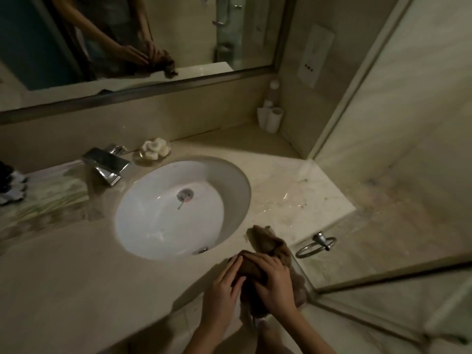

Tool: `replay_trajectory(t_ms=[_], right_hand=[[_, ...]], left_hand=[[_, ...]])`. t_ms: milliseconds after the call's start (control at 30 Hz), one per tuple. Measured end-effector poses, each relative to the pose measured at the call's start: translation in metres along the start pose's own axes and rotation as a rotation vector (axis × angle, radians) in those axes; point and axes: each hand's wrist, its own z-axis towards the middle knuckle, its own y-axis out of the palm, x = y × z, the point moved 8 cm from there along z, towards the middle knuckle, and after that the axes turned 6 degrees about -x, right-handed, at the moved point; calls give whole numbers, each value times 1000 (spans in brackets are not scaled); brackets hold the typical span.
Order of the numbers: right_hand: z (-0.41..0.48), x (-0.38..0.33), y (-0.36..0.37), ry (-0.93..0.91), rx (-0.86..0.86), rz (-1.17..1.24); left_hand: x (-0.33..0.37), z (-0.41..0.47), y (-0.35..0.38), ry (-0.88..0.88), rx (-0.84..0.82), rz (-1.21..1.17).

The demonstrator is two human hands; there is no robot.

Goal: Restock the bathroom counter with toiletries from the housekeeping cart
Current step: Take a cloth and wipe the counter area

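Note:
A brown cloth lies bunched over the front right edge of the beige counter, right of the white sink. My left hand holds the cloth's left side. My right hand grips its middle from above, fingers curled over the fabric. Part of the cloth hangs below my hands past the counter edge. In the back right corner stand white cups and a small bottle.
A chrome tap stands behind the sink, next to a dish of soaps. A patterned tray and dark items are at the left. A towel ring hangs on the right wall. A mirror spans the back.

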Motion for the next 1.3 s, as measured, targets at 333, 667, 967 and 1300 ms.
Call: replay_trajectory(t_ms=[333, 667, 967, 1300], right_hand=[[15, 130, -146, 511, 670, 662], [142, 224, -145, 775, 389, 102], [151, 88, -29, 377, 113, -296], [108, 142, -96, 338, 244, -24]], left_hand=[[-27, 68, -6, -250, 55, 271], [-53, 88, 15, -203, -64, 419], [-51, 90, 15, -171, -64, 421], [-60, 88, 16, -249, -45, 428]])
